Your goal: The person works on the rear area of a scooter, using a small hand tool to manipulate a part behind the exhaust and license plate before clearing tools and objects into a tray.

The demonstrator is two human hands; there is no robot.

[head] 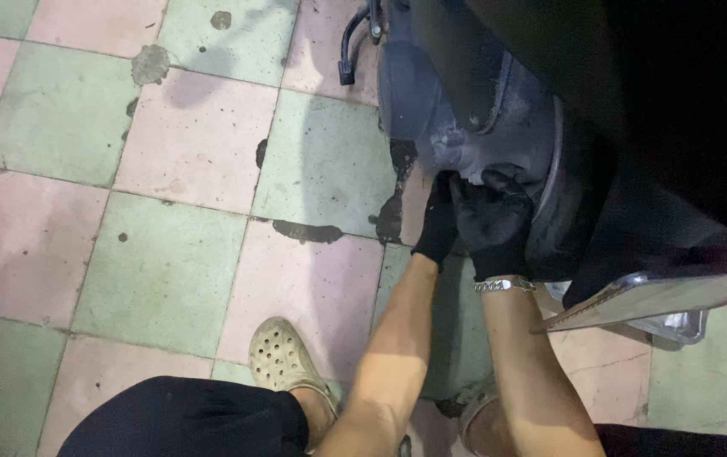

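Head view looks down at two hands in black work gloves, both pressed against the dusty grey metal engine casing (465, 127) low on a parked scooter. The left hand (438, 222) is curled with its fingers tucked into a gap at the casing's lower edge, though what they grip, if anything, is hidden. The right hand (492, 222) is spread flat over a round dark cover, palm down, fingers bent around its rim. A silver chain bracelet (504, 285) sits on the right wrist. The casing looks fully mounted, with no loose bolts, parts or tools lying on the pink and green tiled floor (160, 262), so the work seems at an early stage. One beige perforated clog (283, 360) shows below, one shiny metal footrest plate (660, 296) at right, and one black kick lever (348, 46) above.
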